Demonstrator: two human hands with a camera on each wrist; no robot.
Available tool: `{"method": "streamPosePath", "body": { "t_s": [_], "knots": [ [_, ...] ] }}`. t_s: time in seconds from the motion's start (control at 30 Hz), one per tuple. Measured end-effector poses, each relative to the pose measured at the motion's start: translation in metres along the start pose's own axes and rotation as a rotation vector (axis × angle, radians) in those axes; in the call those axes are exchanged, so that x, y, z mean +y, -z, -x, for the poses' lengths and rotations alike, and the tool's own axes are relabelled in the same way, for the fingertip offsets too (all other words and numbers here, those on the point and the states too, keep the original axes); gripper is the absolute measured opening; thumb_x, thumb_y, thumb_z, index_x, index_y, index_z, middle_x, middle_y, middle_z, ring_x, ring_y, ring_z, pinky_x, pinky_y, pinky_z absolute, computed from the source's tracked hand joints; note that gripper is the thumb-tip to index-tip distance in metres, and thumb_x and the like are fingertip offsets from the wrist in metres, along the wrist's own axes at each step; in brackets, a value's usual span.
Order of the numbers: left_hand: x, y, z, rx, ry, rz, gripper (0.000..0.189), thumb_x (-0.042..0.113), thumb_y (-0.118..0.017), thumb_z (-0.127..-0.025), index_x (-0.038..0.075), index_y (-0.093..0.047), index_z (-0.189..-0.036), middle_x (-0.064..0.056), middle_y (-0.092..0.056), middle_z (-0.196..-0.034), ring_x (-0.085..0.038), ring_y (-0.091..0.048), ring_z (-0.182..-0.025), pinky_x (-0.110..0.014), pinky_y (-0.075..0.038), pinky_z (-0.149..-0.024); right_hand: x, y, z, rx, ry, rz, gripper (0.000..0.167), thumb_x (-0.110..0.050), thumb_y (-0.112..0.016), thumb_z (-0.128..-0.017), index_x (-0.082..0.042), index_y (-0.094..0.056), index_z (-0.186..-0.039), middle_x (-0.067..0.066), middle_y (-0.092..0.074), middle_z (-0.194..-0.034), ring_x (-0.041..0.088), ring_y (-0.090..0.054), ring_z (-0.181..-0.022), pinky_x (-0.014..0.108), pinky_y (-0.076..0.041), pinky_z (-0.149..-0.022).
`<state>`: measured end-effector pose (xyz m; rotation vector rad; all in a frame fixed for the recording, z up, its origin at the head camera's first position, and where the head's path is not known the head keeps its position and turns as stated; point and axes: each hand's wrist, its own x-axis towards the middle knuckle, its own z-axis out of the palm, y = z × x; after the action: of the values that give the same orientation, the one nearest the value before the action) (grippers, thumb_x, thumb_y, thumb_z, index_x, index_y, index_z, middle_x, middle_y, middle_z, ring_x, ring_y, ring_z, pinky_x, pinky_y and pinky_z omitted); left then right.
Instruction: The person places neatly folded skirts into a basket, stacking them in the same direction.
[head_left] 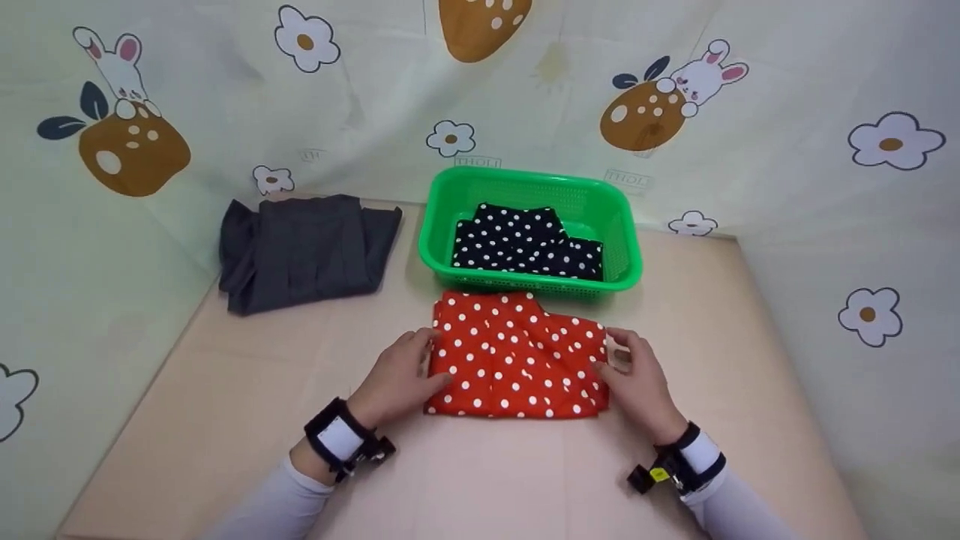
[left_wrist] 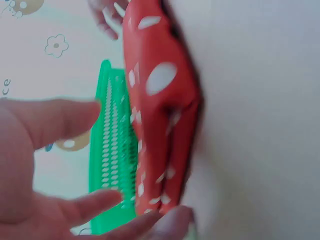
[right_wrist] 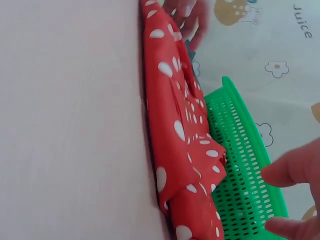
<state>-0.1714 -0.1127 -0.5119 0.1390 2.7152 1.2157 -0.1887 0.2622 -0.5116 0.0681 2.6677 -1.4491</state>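
Observation:
A folded red garment with white polka dots (head_left: 517,360) lies on the table in front of the green basket. At its left edge my left hand (head_left: 401,379) has thumb and fingers spread; in the left wrist view the thumb (left_wrist: 65,120) stands apart from the fabric, while lower fingertips come close to its end. My right hand (head_left: 637,379) is at the opposite edge, fingers loosely extended. In the right wrist view, two of its fingertips (right_wrist: 285,172) show clear of the red fabric (right_wrist: 165,115). Any light touch underneath is hidden.
Behind the red garment stands a green perforated basket (head_left: 529,283), holding a folded black garment with white dots (head_left: 517,244). A folded dark grey garment (head_left: 311,251) lies to the left of it. A printed curtain (head_left: 375,90) borders the table (head_left: 285,382) at the back and sides.

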Motion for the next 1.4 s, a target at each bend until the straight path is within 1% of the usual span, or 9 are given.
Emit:
{"method": "streamPosePath", "body": {
  "t_s": [0.17,0.33,0.43,0.53,0.7,0.83,1.0,1.23,1.4],
  "knots": [
    [-0.005,-0.002,0.0,0.014,0.03,0.17,0.062,0.023,-0.08,-0.094,0.014,-0.053,-0.149,-0.008,-0.063,-0.139,-0.023,-0.068,-0.121,-0.044,-0.06,-0.102,0.003,0.0,-0.002,-0.027,-0.103,-0.252,0.062,-0.013,-0.058,-0.104,-0.006,-0.032,-0.16,0.021,-0.036,-0.164,0.043,-0.046,-0.147,0.051,-0.049,-0.117],
    [-0.005,-0.001,-0.001,0.014,0.052,0.214,0.057,0.021,-0.079,-0.095,0.015,-0.054,-0.147,-0.008,-0.064,-0.132,-0.02,-0.071,-0.111,-0.041,-0.063,-0.096,0.006,0.003,-0.005,-0.044,-0.2,-0.423,0.063,-0.01,-0.054,-0.105,-0.004,-0.025,-0.162,0.024,-0.043,-0.155,0.031,-0.058,-0.128,0.028,-0.058,-0.097],
    [-0.004,-0.002,-0.001,0.01,0.071,0.216,0.056,0.022,-0.078,-0.095,0.014,-0.054,-0.145,-0.007,-0.066,-0.126,-0.018,-0.071,-0.104,-0.039,-0.063,-0.092,0.007,0.006,-0.007,-0.082,-0.248,-0.456,0.063,-0.01,-0.055,-0.104,-0.002,-0.027,-0.16,0.023,-0.052,-0.146,0.023,-0.064,-0.109,0.025,-0.059,-0.086],
    [-0.003,-0.003,-0.001,-0.006,0.102,0.236,0.058,0.022,-0.078,-0.095,0.012,-0.052,-0.147,-0.008,-0.067,-0.124,-0.018,-0.071,-0.101,-0.038,-0.063,-0.09,0.008,0.006,-0.006,-0.14,-0.287,-0.472,0.066,-0.012,-0.057,-0.102,0.0,-0.028,-0.16,0.023,-0.056,-0.143,0.022,-0.066,-0.102,0.029,-0.061,-0.084],
    [-0.003,-0.006,0.0,-0.026,0.144,0.303,0.066,0.022,-0.075,-0.096,0.007,-0.044,-0.153,-0.012,-0.066,-0.121,-0.019,-0.07,-0.099,-0.036,-0.063,-0.086,0.008,-0.001,-0.002,-0.191,-0.33,-0.529,0.074,-0.012,-0.062,-0.1,-0.001,-0.023,-0.162,0.024,-0.047,-0.151,0.028,-0.062,-0.118,0.031,-0.061,-0.093],
    [-0.004,-0.007,0.0,-0.029,0.159,0.36,0.068,0.019,-0.074,-0.097,0.002,-0.042,-0.154,-0.014,-0.065,-0.112,-0.02,-0.069,-0.092,-0.034,-0.064,-0.081,0.008,-0.011,0.002,-0.185,-0.318,-0.548,0.077,-0.009,-0.063,-0.1,-0.001,-0.019,-0.162,0.024,-0.04,-0.157,0.032,-0.057,-0.128,0.033,-0.061,-0.098],
    [-0.004,-0.012,0.0,-0.074,0.151,0.403,0.064,0.017,-0.073,-0.098,-0.002,-0.044,-0.152,-0.013,-0.071,-0.113,-0.018,-0.071,-0.093,-0.034,-0.062,-0.082,0.01,-0.02,0.003,-0.174,-0.29,-0.566,0.067,-0.005,-0.064,-0.099,0.003,-0.028,-0.155,0.024,-0.05,-0.148,0.026,-0.065,-0.119,0.032,-0.062,-0.095],
    [-0.005,-0.015,-0.004,-0.109,0.181,0.352,0.053,0.021,-0.073,-0.098,-0.002,-0.054,-0.142,-0.011,-0.071,-0.109,-0.017,-0.07,-0.091,-0.031,-0.059,-0.079,0.013,-0.022,0.001,-0.301,-0.196,-0.555,0.055,-0.004,-0.067,-0.099,0.008,-0.044,-0.148,0.014,-0.069,-0.128,0.022,-0.074,-0.109,0.034,-0.064,-0.093],
    [-0.007,-0.016,-0.006,-0.151,0.177,0.342,0.047,0.022,-0.074,-0.098,0.0,-0.059,-0.137,-0.009,-0.074,-0.115,-0.017,-0.072,-0.096,-0.035,-0.063,-0.088,0.014,-0.026,0.002,-0.335,-0.15,-0.508,0.055,-0.002,-0.069,-0.097,0.008,-0.048,-0.147,0.014,-0.073,-0.125,0.023,-0.075,-0.108,0.035,-0.064,-0.092]
  ]
}}
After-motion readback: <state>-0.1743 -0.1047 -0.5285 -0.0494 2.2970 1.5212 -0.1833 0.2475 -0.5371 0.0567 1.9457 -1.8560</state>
